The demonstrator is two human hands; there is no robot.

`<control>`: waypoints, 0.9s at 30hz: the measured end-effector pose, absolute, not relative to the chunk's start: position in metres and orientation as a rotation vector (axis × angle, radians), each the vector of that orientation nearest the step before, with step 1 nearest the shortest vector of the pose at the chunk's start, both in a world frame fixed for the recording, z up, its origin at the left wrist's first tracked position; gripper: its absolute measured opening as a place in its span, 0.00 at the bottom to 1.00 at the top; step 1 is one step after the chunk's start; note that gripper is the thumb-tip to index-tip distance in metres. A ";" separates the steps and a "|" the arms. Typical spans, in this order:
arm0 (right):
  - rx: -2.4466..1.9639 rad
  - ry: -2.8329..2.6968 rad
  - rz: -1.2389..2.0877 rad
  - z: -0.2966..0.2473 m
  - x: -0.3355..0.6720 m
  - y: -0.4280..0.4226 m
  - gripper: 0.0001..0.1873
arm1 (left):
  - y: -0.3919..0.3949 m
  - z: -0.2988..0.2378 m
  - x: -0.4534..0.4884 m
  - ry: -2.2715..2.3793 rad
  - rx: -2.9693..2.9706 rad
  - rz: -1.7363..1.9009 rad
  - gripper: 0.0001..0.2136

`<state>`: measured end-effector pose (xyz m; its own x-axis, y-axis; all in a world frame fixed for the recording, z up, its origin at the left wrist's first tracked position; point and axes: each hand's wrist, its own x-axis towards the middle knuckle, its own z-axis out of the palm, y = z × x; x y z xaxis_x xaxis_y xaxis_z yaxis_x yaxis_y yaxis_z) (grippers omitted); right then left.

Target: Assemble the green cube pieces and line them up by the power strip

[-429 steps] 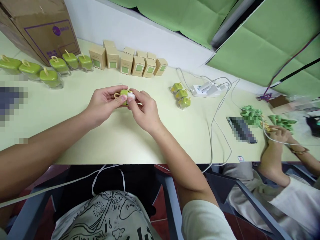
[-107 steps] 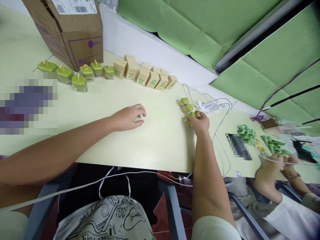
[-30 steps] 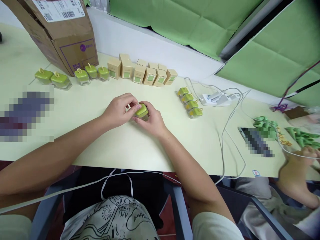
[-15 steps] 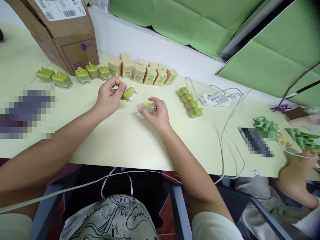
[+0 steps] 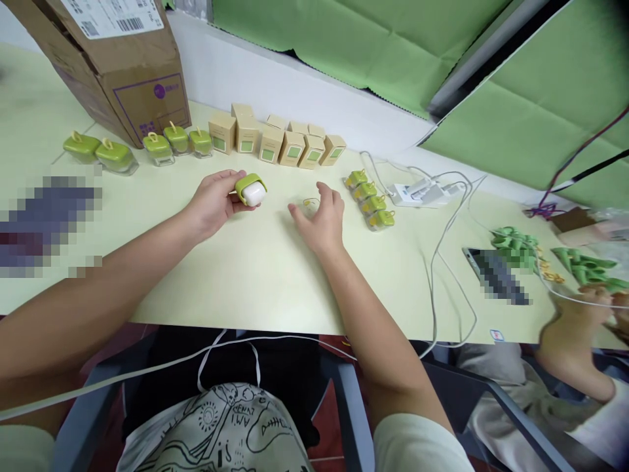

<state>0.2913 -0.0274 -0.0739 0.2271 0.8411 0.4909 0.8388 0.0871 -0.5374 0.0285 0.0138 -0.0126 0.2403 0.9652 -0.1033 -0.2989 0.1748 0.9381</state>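
My left hand [image 5: 216, 202] grips a green lid [image 5: 249, 185], tipped so that its white underside faces right. To the right of it, my right hand [image 5: 322, 216] has thumb and fingers spread apart. Between them shows a clear container [image 5: 309, 204] with a bit of yellow, partly hidden by the hand; it appears to stand on the table, and whether the fingers touch it is hard to see. Right of that hand stands a row of several clear containers with green lids [image 5: 376, 202].
Several small cardboard boxes [image 5: 270, 144] line the wall, with green-lidded containers [image 5: 116, 155] to their left, before a big carton [image 5: 132, 78]. At right lie a power strip [image 5: 425, 195], cables, a phone [image 5: 496, 275] and green parts [image 5: 584, 265] near another person's arm.
My left hand has turned the lid, so more of its white underside shows. My right hand has moved slightly right and its fingers have spread away from the clear container.
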 end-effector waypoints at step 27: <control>-1.085 -1.575 0.824 -0.050 0.226 -0.062 0.35 | -0.023 -0.010 0.051 0.875 0.915 0.904 0.14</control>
<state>0.2257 -0.0625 -0.0497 -0.0853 0.9320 0.3523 0.2424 0.3624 -0.8999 0.0508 -0.0227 -0.0099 0.3558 0.9069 -0.2257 -0.2554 0.3266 0.9100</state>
